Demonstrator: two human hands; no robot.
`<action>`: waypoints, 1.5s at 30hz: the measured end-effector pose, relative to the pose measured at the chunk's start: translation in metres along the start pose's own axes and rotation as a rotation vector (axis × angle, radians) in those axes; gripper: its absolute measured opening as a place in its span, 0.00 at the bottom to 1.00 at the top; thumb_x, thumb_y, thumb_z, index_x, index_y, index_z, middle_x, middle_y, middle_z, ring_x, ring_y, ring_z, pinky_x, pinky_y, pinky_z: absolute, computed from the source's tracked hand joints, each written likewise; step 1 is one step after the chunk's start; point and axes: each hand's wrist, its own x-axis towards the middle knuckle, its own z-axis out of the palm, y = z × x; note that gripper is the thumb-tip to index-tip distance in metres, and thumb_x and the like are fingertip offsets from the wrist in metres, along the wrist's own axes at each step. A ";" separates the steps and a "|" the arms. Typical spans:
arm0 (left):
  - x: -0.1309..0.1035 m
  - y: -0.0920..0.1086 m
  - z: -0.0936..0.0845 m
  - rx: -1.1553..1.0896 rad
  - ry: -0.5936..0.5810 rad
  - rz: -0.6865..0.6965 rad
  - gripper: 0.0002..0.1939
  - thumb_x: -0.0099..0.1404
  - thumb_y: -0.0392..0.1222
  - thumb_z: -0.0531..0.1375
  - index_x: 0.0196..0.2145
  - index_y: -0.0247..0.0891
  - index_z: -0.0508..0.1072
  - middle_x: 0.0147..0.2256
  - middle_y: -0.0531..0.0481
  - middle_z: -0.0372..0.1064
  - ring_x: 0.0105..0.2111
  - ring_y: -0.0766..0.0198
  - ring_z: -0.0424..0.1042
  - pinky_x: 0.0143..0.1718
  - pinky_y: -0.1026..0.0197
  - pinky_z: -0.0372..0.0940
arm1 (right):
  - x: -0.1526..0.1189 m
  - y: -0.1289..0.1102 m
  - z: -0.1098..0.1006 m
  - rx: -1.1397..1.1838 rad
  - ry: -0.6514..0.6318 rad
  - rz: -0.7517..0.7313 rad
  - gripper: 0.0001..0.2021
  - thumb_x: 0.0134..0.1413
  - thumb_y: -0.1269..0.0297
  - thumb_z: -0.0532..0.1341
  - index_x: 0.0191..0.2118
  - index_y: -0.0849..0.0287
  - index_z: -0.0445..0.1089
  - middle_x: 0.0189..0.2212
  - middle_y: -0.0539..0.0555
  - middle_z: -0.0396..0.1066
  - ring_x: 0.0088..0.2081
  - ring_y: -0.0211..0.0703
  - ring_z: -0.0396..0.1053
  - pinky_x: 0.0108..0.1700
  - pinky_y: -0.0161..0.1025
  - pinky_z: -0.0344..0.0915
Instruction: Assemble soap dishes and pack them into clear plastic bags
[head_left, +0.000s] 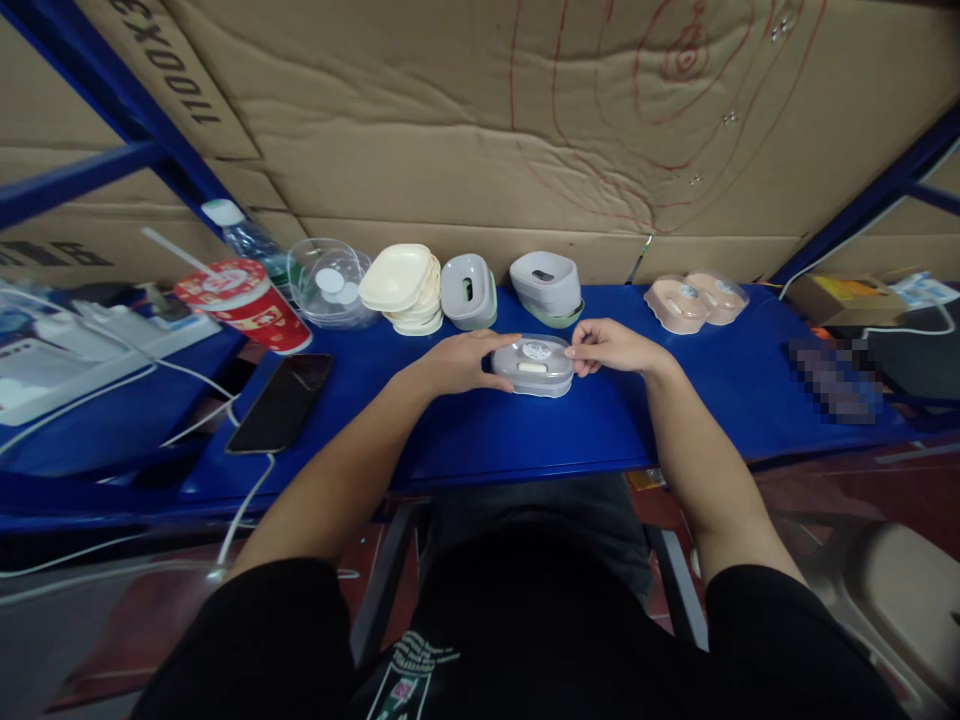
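Hands (465,362) around rounded, clear-lidded plastic box (534,365)

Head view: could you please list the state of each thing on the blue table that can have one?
Grey soap box: lid on, flat on the blue table, held at both ends.
Left hand: gripping the box's left end.
Right hand: fingertips on its right end.
Cream trays: stacked.
Pink soap boxes: clear lids on.
Phone: screen dark, cable attached.
Red cup: lidded, straw in.

Cardboard sheet (150,70), top left: upside-down print, "1100X3" partly legible.
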 end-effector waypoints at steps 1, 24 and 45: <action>0.000 0.001 -0.001 0.006 -0.001 -0.007 0.48 0.60 0.67 0.72 0.73 0.47 0.67 0.65 0.37 0.72 0.63 0.41 0.74 0.63 0.44 0.65 | 0.000 0.000 0.000 0.009 0.005 -0.006 0.24 0.48 0.47 0.80 0.35 0.58 0.71 0.25 0.54 0.82 0.26 0.40 0.81 0.25 0.30 0.74; -0.001 0.006 -0.002 -0.037 -0.057 -0.011 0.53 0.61 0.66 0.71 0.77 0.43 0.60 0.64 0.36 0.70 0.56 0.46 0.75 0.58 0.48 0.66 | -0.002 -0.004 0.003 -0.075 -0.036 0.048 0.23 0.62 0.56 0.74 0.59 0.60 0.77 0.25 0.50 0.81 0.27 0.38 0.80 0.30 0.30 0.77; 0.003 0.007 -0.004 -0.122 -0.068 -0.076 0.55 0.58 0.62 0.73 0.75 0.36 0.62 0.51 0.38 0.81 0.53 0.43 0.78 0.55 0.50 0.66 | 0.001 -0.007 0.014 -0.362 0.080 0.001 0.29 0.57 0.31 0.68 0.35 0.57 0.77 0.20 0.48 0.74 0.22 0.38 0.72 0.27 0.35 0.68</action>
